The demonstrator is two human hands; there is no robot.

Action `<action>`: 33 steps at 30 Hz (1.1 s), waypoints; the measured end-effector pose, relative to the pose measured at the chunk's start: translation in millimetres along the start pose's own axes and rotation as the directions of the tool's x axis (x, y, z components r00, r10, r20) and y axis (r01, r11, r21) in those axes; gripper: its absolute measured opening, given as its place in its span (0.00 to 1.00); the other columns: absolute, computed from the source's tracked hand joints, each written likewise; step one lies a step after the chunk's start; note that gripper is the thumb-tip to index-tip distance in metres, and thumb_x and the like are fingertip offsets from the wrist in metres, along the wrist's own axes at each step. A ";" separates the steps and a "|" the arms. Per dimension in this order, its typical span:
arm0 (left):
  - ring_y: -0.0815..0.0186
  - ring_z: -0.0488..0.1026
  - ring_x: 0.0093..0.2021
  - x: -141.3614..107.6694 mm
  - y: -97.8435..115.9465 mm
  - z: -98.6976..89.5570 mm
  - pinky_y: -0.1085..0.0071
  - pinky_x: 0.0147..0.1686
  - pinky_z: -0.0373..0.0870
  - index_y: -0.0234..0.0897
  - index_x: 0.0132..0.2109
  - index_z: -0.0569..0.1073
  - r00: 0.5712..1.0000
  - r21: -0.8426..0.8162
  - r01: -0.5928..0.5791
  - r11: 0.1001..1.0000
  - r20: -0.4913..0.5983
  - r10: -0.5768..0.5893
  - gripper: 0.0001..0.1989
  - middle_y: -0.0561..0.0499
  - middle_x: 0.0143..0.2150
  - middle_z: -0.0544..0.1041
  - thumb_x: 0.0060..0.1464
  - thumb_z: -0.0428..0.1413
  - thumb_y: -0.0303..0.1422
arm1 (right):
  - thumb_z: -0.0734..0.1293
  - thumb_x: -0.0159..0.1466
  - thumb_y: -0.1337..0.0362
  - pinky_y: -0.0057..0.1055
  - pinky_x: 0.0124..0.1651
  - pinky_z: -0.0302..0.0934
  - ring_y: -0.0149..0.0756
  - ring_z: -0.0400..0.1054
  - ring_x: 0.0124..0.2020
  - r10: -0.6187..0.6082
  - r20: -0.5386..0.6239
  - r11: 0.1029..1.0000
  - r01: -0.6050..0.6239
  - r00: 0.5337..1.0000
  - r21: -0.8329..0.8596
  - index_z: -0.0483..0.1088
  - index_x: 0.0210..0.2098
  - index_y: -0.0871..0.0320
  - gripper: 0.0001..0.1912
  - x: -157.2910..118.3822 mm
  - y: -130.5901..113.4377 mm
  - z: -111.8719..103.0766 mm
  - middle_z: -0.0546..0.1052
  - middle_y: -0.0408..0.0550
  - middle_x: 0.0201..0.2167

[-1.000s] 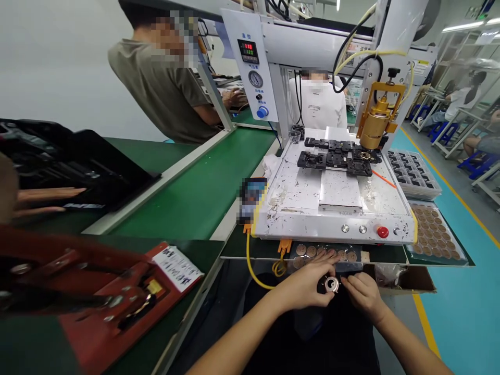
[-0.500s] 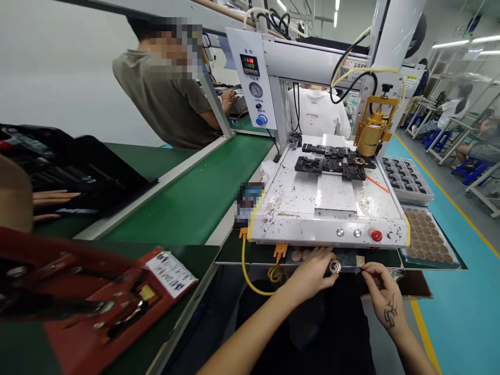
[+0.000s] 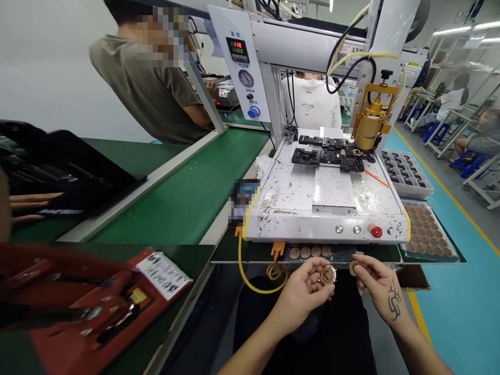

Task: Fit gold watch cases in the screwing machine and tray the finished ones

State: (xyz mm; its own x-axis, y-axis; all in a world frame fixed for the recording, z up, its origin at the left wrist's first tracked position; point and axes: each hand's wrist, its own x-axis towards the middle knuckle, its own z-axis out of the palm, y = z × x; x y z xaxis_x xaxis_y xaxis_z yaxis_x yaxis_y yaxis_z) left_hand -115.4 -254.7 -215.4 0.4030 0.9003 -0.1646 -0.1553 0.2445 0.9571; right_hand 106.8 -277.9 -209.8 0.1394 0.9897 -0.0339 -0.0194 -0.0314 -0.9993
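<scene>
In front of the machine's near edge, my left hand (image 3: 299, 297) grips a round, shiny rose-gold ring-shaped piece like a watch case (image 3: 327, 274) between thumb and fingers. A short way to its right, my right hand (image 3: 380, 289) pinches a small round brown disc (image 3: 353, 268); the two pieces are apart. Behind my left hand, a strip with several similar brown discs (image 3: 305, 253) lies on the bench edge. The white benchtop press (image 3: 291, 226) stands beyond, with black fixtures (image 3: 332, 156) on its bed and a gold cylindrical head (image 3: 369, 130) over their right end.
To the right lie a sheet of brown discs (image 3: 427, 229) and stacked clear trays (image 3: 406, 174) of black parts. A yellow cable (image 3: 244, 271) hangs in front. At left are a red hand press (image 3: 117, 307), a green belt (image 3: 175, 192) and a seated co-worker (image 3: 144, 88).
Both hands have drawn back from the bench edge toward me. The brown disc now shows in my right fingers, and the rose-gold piece is turned more into view.
</scene>
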 end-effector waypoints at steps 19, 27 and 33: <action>0.48 0.86 0.54 -49.8 30.5 -0.2 0.52 0.59 0.81 0.34 0.60 0.81 0.988 -0.471 0.088 0.878 -0.073 -0.138 0.28 0.36 0.53 0.87 0.59 0.72 0.45 | 0.79 0.67 0.50 0.30 0.27 0.71 0.31 0.70 0.21 0.242 0.267 0.920 -0.308 0.933 0.242 0.73 0.36 0.55 0.17 -11.3 -10.2 11.5 0.76 0.39 0.23; 0.46 0.84 0.58 -57.8 28.4 -0.8 0.47 0.63 0.79 0.35 0.62 0.81 0.990 -0.503 0.074 0.861 -0.068 -0.125 0.27 0.37 0.56 0.86 0.60 0.71 0.44 | 0.76 0.70 0.48 0.30 0.26 0.67 0.32 0.68 0.20 0.277 0.385 0.910 -0.369 0.881 0.189 0.71 0.35 0.55 0.19 -21.8 -29.1 19.6 0.73 0.39 0.20; 0.47 0.84 0.58 -60.1 29.8 -0.3 0.48 0.63 0.78 0.36 0.63 0.81 0.990 -0.526 0.078 0.847 -0.060 -0.128 0.28 0.38 0.56 0.86 0.61 0.71 0.43 | 0.73 0.73 0.49 0.27 0.25 0.56 0.29 0.62 0.21 0.235 0.407 0.939 -0.315 0.883 0.139 0.69 0.37 0.55 0.17 -21.1 -29.6 19.6 0.71 0.38 0.22</action>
State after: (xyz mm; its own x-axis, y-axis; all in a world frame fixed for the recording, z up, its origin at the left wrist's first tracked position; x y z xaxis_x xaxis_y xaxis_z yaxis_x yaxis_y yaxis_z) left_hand -144.5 -301.4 -177.1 0.3645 0.8815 -0.3001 -0.5747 0.4665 0.6723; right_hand 85.0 -295.2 -179.2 -0.2847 0.9230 -0.2590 -0.2002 -0.3215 -0.9255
